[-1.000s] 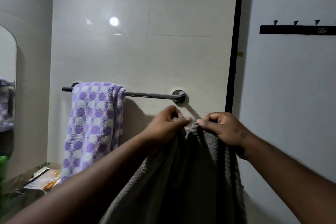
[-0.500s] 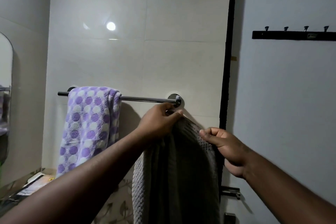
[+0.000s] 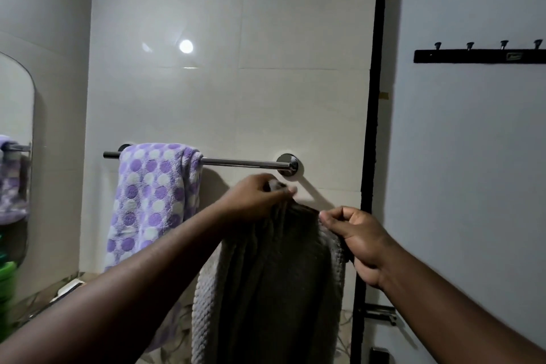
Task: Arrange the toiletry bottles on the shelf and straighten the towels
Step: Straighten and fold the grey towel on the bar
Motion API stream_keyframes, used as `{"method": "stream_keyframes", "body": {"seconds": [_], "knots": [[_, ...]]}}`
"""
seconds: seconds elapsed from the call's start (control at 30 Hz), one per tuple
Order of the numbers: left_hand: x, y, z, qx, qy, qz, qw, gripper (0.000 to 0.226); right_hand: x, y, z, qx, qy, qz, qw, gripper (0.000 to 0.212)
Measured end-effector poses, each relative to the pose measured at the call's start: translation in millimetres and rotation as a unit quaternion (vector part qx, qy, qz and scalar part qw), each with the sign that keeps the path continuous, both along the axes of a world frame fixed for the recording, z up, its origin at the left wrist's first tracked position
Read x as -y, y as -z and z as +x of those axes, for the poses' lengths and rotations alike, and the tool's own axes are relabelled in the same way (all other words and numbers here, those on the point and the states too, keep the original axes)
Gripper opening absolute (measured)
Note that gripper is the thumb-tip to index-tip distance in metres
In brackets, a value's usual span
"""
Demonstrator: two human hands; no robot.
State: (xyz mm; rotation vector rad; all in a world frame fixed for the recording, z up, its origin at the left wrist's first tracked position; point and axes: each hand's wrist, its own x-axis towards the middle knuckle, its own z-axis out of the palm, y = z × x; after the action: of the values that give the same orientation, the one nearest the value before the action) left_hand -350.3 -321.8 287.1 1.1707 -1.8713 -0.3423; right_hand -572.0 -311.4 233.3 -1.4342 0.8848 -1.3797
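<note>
Left hand fingers pinch the grey towel at its top edge; right hand fingers clamp its other corner. Towel hangs just below the rail. Purple-dotted towel drapes the rail's left end.

The grey towel runs off the bottom edge, its lower end unseen. At three o'clock the hook rack is cut by the right edge. At nine o'clock the mirror and something green are cropped, the green thing too blurred to identify.
</note>
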Motion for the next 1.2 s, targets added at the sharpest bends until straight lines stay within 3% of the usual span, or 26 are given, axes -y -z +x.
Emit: {"method": "stream_keyframes", "body": {"seconds": [0.07,0.13,0.2,0.27,0.37,0.43,0.5,0.57,0.63,0.73,0.83,0.9,0.97,1.07,1.13,1.2], "knots": [[-7.3,9.6,-14.0,0.056,0.139,0.089,0.985,0.051,-1.0,-9.6,15.9,-0.016,-0.004,-0.023,1.0,0.007],[-6.0,17.1,-24.1,0.091,0.176,0.064,0.978,0.029,0.1,-16.9,28.2,-0.006,-0.026,-0.036,0.999,0.011],[-6.4,13.4,-23.5,0.057,0.142,0.026,0.988,0.013,1.7,-20.4,27.4,0.026,-0.041,-0.026,0.998,0.015],[-4.6,7.6,-14.9,-0.003,0.088,-0.011,0.996,0.023,6.5,-13.1,17.5,0.058,-0.088,0.015,0.994,0.024],[-1.6,0.3,1.1,-0.107,0.029,-0.034,0.993,0.027,5.4,14.0,10.5,-0.006,-0.138,0.07,0.988,0.04],[2.9,-1.6,14.1,-0.07,-0.033,-0.038,0.996,0.023,7.2,24.5,9.6,-0.029,-0.108,0.048,0.993,0.03],[4.6,-1.2,22.9,0.054,-0.077,-0.015,0.995,0.015,12.0,18.0,9.4,0.008,-0.019,0.002,1.0,0.021],[0.4,4.6,19.3,0.126,-0.037,0.039,0.991,0.04,13.9,6.5,15.4,-0.015,0.037,-0.061,0.997,0.021],[-4.7,10.4,4.1,0.105,0.068,0.075,0.989,0.063,10.9,-2.0,30.3,-0.065,0.023,-0.092,0.993,0.021],[-4.7,11.8,-10.9,0.072,0.118,0.07,0.988,0.042,10.7,-15.5,41.4,-0.008,-0.026,-0.036,0.999,0.021],[-2.0,9.1,-6.6,0.037,0.076,0.035,0.996,0.032,13.3,-20.6,31.4,0.044,-0.091,0.005,0.995,0.025],[0.1,8.1,-0.5,0.006,0.019,-0.006,1.0,0.031,13.4,-13.3,23.3,-0.005,-0.098,0.02,0.995,0.04],[5.5,8.1,9.3,-0.003,-0.081,-0.049,0.996,0.033,12.7,-4.8,18.3,-0.054,-0.041,0.015,0.998,0.038],[12.3,12.4,17.9,0.108,-0.194,-0.058,0.973,0.03,15.5,-2.2,17.4,-0.112,0.113,-0.059,0.986,0.022],[11.9,17.3,12.2,0.114,-0.083,-0.009,0.99,0.019,16.6,-7.3,27.4,-0.123,0.133,-0.102,0.978,0.017],[8.3,20.3,-1.7,0.078,0.078,0.047,0.993,0.048,15.8,-14.8,40.9,-0.099,0.075,-0.093,0.988,0.016]]}}
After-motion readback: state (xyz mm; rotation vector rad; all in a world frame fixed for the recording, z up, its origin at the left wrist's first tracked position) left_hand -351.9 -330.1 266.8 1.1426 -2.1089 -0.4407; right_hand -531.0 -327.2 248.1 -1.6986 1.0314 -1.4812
